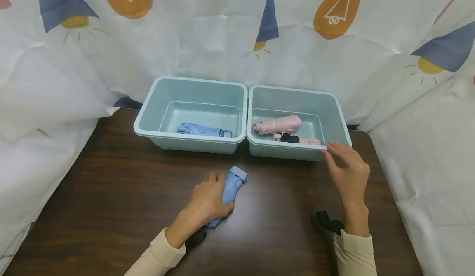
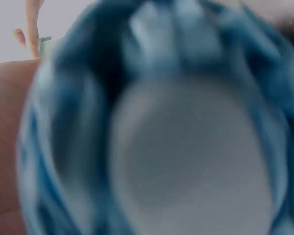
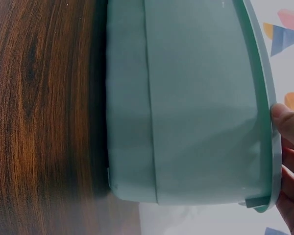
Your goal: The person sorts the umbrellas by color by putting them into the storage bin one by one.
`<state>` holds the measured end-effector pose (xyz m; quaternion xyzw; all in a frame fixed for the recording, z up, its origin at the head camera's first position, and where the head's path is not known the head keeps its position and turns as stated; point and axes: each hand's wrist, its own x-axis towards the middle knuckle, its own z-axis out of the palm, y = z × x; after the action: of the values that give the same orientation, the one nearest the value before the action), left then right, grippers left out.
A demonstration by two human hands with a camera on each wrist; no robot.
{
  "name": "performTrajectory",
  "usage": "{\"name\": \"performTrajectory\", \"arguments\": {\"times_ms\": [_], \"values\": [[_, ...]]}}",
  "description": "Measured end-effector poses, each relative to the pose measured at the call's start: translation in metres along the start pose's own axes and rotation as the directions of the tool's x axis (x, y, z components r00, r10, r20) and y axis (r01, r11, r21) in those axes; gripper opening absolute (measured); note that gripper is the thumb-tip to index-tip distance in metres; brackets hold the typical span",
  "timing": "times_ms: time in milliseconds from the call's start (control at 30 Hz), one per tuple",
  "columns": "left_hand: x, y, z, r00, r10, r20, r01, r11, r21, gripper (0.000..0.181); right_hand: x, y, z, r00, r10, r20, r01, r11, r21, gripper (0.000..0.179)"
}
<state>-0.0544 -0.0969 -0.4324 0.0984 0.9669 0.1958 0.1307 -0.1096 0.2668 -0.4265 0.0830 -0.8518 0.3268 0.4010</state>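
Note:
A folded blue umbrella (image 1: 232,186) lies slanted in front of the two bins, and my left hand (image 1: 210,197) grips it around the middle. In the left wrist view the blurred umbrella (image 2: 73,147) fills most of the picture, its round pale end toward the camera. My right hand (image 1: 349,173) pinches the front right corner rim of the right light-green bin (image 1: 285,153). The right wrist view shows the thumb outside that bin's rim (image 3: 264,63) and the fingers behind it. Two folded pink umbrellas (image 1: 280,124) lie inside this bin, one with a black part.
Left of it, nearly touching, stands a matching bin (image 1: 193,144) holding another folded blue umbrella (image 1: 202,130). Both bins stand at the back of the dark wooden table (image 1: 111,202). A white cloth printed with lamps (image 1: 208,33) hangs close behind them and along both sides.

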Motion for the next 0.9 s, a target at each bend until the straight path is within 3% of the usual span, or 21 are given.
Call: {"name": "performTrajectory", "arguments": {"times_ms": [400,900], "values": [[-0.011,0.003,-0.001,0.999,0.049,-0.022,-0.048,0.998,0.039,0.071,0.000,-0.001,0.001,1.000,-0.006,-0.008,0.006,1.000,0.004,0.029],[-0.015,-0.010,0.007,0.988,0.099,-0.115,-0.091,0.993,0.070,0.072,0.001,-0.001,-0.001,1.000,-0.007,0.001,0.007,1.000,-0.015,0.029]]}}
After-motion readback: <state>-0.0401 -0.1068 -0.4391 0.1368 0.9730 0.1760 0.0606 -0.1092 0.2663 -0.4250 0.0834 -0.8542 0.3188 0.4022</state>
